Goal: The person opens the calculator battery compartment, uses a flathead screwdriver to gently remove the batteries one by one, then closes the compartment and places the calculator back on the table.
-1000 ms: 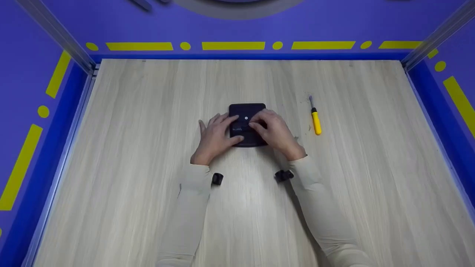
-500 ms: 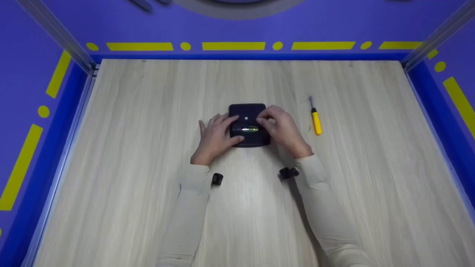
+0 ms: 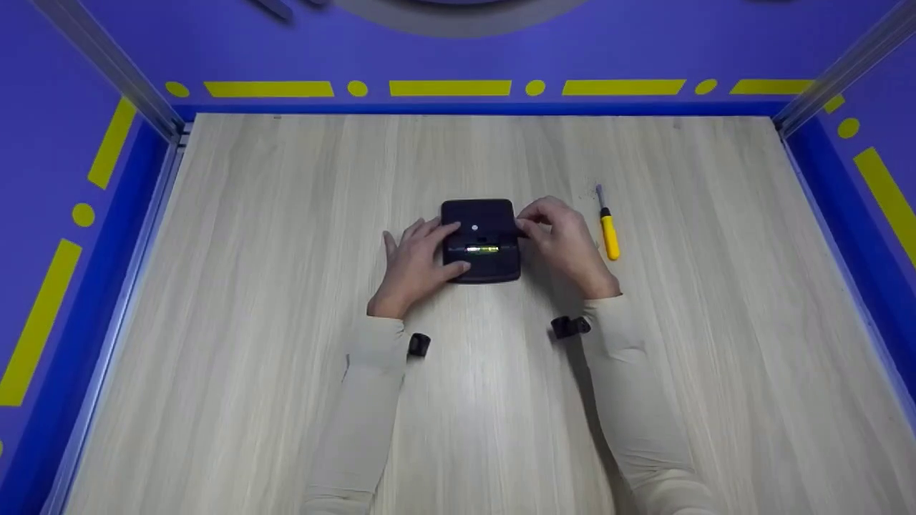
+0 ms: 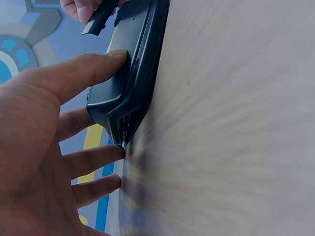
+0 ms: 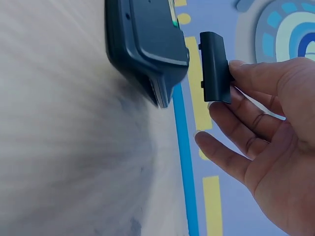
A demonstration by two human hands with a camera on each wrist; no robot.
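Observation:
A black device [image 3: 481, 270] lies flat on the table, a battery [image 3: 483, 249] showing in its uncovered compartment; what kind of device it is cannot be told. My left hand [image 3: 411, 270] rests spread on its left side, with thumb and index finger on top and the other fingers along the edge. Just off the device's right edge, my right hand [image 3: 565, 239] pinches a small black battery cover [image 5: 215, 69] between thumb and fingers. In the right wrist view the cover is held clear of the device, with small tabs along one edge.
To the right of my right hand lies a screwdriver [image 3: 609, 234] with a yellow handle, near some small dark specks. A blue wall [image 3: 458, 61] with yellow marks stands behind the wooden table [image 3: 286, 200], and more panels flank it.
My right hand has drawn the battery cover off to the right, away from the device, and the battery beneath has come into sight. My left hand has stayed in place.

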